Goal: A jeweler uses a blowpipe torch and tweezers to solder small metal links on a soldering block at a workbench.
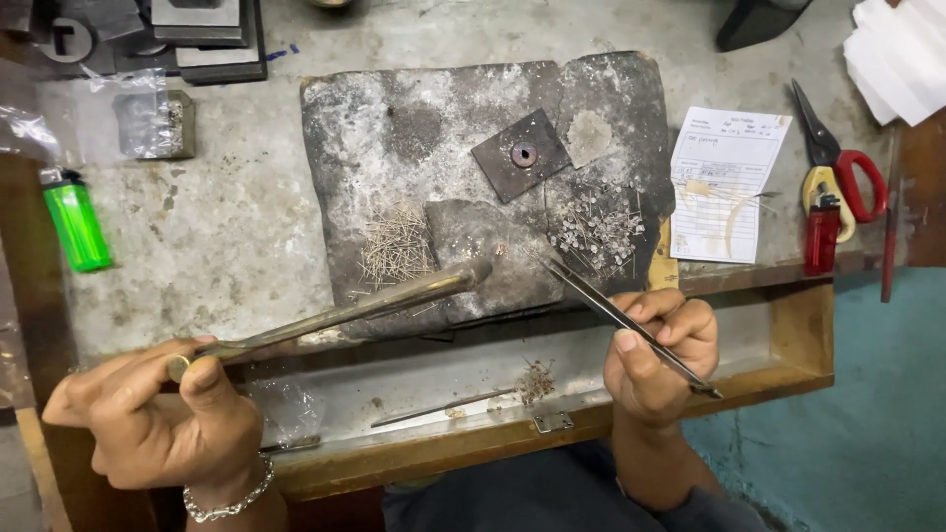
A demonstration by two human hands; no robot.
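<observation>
Two hands at a scorched block on the table.
Left hand (148,419) grips a metal torch pipe (345,313); right hand (655,355) pinches tweezers (616,317), both tips over the charred soldering block (394,148) mid-frame.

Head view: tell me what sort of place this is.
Probably a jeweller's soldering bench: the left hand holds a torch pipe, the right hand tweezers, over a scorched soldering block strewn with small metal findings.

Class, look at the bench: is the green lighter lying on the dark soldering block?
No, the green lighter lies on the bare bench left of the block, well apart from it.
</observation>
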